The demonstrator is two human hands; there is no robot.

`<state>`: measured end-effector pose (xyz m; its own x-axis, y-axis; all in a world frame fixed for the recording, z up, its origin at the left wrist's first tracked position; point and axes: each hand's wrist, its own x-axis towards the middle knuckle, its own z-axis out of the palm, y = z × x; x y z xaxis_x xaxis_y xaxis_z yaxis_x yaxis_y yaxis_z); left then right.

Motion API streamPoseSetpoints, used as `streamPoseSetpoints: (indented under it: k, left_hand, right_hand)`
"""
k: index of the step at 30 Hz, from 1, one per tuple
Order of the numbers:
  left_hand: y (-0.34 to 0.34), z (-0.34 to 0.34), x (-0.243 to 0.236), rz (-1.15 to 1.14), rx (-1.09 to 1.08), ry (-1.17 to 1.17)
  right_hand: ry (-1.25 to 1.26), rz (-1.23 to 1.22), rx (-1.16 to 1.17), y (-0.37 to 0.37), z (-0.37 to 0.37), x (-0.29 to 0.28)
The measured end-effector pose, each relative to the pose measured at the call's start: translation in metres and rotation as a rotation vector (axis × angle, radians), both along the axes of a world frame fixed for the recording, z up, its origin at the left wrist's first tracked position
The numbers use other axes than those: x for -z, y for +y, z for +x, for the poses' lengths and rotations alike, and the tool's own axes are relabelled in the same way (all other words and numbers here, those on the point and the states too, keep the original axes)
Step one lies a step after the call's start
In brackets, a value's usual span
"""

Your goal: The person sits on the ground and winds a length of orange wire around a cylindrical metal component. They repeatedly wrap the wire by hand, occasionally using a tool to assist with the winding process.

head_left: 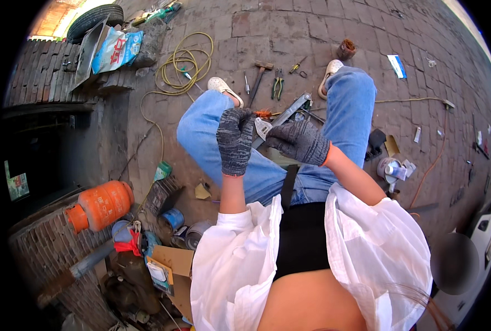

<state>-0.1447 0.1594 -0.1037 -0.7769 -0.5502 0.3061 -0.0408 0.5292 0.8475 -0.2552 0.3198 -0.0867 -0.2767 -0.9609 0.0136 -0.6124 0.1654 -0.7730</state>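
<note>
My left hand (236, 140), in a dark grey knit glove, is raised between my knees with its fingers curled closed. Its fingertips are beside the left edge of a small whitish, partly see-through flat piece (263, 128). Pinched at that piece's lower right is my right hand (300, 142), gloved alike with an orange cuff. What the left fingers grip is hidden. Just beyond the hands lie a long grey metal bar (289, 112) and a bundle of orange-copper strands (263, 113). Farther off are a hammer (263, 66), green-handled pliers (278, 85) and a yellow screwdriver (298, 65).
A coiled yellow hose (182, 62) lies at the left on the brick paving, with a cord running right. An orange gas cylinder (104, 205), cans and a cardboard box (171, 259) stand at lower left. A rusty can (346, 49) is beyond my right foot; a white bucket (389, 165) sits right.
</note>
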Motion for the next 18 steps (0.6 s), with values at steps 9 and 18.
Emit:
streamPoseSetpoints:
  k: [9,18]
  left_hand:
    - [0.006,-0.002,0.001,1.248,0.003,0.194]
    - [0.001,0.003,-0.006,1.270,0.270,-0.016]
  right_hand:
    - [0.017,-0.118,0.043,0.003,-0.004,0.023]
    - [-0.044,-0.089,0.089,0.000,-0.034,0.023]
